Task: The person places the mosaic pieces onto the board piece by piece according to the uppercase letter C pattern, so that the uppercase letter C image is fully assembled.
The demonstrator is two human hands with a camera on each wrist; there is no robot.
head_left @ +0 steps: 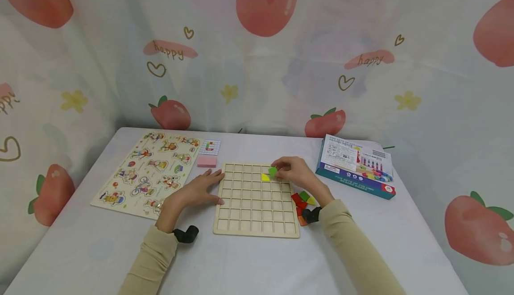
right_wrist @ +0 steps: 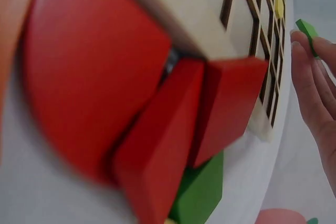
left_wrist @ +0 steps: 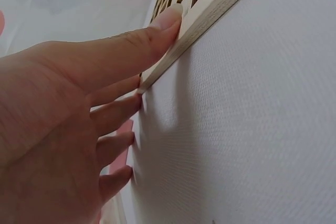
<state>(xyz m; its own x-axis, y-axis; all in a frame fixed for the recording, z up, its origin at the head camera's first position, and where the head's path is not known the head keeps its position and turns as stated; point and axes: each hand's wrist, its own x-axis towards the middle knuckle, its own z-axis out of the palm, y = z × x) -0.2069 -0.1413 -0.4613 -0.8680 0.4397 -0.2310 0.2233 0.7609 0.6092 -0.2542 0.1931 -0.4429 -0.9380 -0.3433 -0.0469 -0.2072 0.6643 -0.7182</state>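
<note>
Clock dirs as in head view, 12 = far side, centred on the wooden grid board (head_left: 256, 215), which lies flat mid-desk (head_left: 249, 266).

R hand (head_left: 298, 173): thumb + fingers clamped on a green tile (head_left: 273, 171), held over the board at approx. 1 o'clock. Just beside it, toward 8, a yellow tile (head_left: 266, 177) lies on the grid, 2nd row from far edge.

L hand (head_left: 198, 190) at 9: fingers apart, thumb tip resting on the board's rim.

Loose pcs at 3–4, right by the board's edge: red blocks (head_left: 296, 198) (one w/ a curved edge, per R wrist view), a second green tile (head_left: 304, 196), a yellow pc (head_left: 311, 201), an orange pc (head_left: 303, 221).

Farther out: "Five Sets of Column" box (head_left: 357, 166) btwn 2 & 3; pink block (head_left: 207, 162) at 10; gridded card (head_left: 211, 147) btwn 10 & 11; wooden picture puzzle (head_left: 156, 164) btwn 9 & 10.
</note>
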